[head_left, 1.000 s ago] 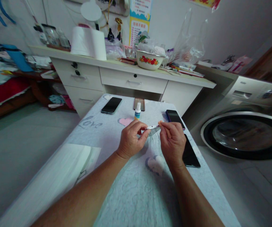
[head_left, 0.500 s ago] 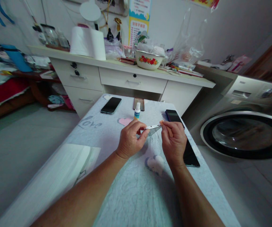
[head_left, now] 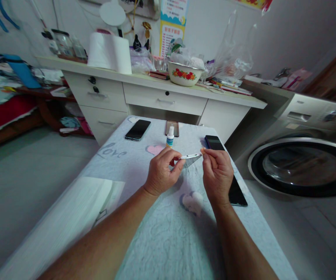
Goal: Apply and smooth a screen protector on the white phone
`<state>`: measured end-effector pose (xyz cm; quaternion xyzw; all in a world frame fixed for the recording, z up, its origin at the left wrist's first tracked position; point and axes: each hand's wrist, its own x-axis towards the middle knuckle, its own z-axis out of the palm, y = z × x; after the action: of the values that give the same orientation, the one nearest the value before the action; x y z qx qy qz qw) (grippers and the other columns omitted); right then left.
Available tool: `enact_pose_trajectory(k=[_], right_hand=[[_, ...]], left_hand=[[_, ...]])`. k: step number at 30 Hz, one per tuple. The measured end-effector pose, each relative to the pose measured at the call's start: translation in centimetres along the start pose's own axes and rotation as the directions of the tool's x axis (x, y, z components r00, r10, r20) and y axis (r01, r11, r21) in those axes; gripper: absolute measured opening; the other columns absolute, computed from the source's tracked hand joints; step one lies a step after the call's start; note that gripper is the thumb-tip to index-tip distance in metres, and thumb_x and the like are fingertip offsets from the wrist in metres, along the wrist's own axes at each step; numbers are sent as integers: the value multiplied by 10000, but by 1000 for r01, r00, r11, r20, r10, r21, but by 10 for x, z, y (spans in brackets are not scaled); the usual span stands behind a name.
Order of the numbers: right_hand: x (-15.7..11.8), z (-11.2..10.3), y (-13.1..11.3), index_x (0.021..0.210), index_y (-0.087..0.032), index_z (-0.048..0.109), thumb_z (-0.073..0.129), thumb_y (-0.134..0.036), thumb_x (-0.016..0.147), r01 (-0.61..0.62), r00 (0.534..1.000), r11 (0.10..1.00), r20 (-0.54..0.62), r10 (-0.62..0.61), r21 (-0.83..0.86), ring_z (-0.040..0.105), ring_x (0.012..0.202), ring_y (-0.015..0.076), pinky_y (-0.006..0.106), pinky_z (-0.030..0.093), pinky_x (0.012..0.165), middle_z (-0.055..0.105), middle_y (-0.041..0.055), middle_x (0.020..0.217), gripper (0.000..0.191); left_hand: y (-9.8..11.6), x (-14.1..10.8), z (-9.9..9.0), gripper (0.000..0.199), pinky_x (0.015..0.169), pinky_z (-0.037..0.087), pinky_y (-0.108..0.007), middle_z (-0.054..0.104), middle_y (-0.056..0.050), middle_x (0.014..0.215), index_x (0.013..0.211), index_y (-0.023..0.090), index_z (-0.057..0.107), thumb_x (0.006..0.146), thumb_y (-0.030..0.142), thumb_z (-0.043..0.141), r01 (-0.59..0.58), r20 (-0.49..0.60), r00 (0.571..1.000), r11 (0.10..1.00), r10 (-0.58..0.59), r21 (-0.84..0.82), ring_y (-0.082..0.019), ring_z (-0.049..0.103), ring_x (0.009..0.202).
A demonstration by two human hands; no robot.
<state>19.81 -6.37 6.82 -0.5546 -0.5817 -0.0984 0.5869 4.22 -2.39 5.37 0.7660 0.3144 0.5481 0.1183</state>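
Note:
My left hand (head_left: 164,171) is closed on the left end of a thin, silver-edged phone (head_left: 192,157), thumb below and fingers above. The phone is tilted, so I see mostly its narrow edge and part of a greyish face. At its right end my right hand (head_left: 218,175) is closed in a pinch; a small orange bit shows at the fingertips, too small to name. Behind the hands stands a small white spray bottle (head_left: 170,137) with a blue label. A phone case (head_left: 172,128) lies just beyond it.
On the cloth-covered table (head_left: 156,233) lie a black phone (head_left: 138,130) at the far left, another phone (head_left: 214,142) at the right and a black tablet (head_left: 238,193) beside my right wrist. White sheets (head_left: 77,206) cover the left edge. A washing machine (head_left: 296,120) stands to the right.
My right hand has shifted slightly to the right, so its fingertips sit at or just off the phone's right end. My left hand and the phone stay nearly in place.

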Motion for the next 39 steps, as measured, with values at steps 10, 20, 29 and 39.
enact_pose_trajectory(k=[10, 20, 29, 39], right_hand=[[-1, 1, -2, 922, -211, 673, 574, -180, 867, 17, 999, 1000, 43, -18, 21, 616, 807, 148, 300, 493, 768, 612, 23, 865, 117], [-2, 1, -1, 927, -223, 678, 569, -172, 863, 7, 999, 1000, 35, -8, 11, 612, 800, 149, 301, 488, 767, 610, 22, 865, 137], [-1, 1, 3, 903, -214, 671, 573, -191, 866, -13, 999, 1000, 39, 14, -23, 607, 789, 154, 306, 488, 759, 612, 23, 850, 108], [-2, 0, 1, 913, -214, 672, 557, -201, 872, -32, 997, 999, 78, 31, 13, 615, 812, 168, 320, 485, 769, 632, 30, 868, 123]], left_hand=[[0, 1, 0, 38, 610, 444, -214, 563, 10, 740, 794, 178, 561, 827, 189, 578, -4, -5, 1000, 1000, 4, 0, -102, 524, 652], [1, 2, -1, 49, 595, 435, -209, 556, 9, 735, 786, 175, 554, 825, 188, 581, 4, -8, 1000, 1000, -4, 7, -100, 523, 648], [-1, 0, 0, 37, 615, 440, -216, 558, 8, 736, 797, 175, 559, 827, 185, 577, 3, -7, 1000, 1000, -3, -2, -103, 527, 656], [0, 1, -1, 40, 610, 432, -219, 551, 13, 724, 791, 176, 552, 821, 181, 578, 12, -16, 1000, 1000, -12, 3, -101, 519, 646]])
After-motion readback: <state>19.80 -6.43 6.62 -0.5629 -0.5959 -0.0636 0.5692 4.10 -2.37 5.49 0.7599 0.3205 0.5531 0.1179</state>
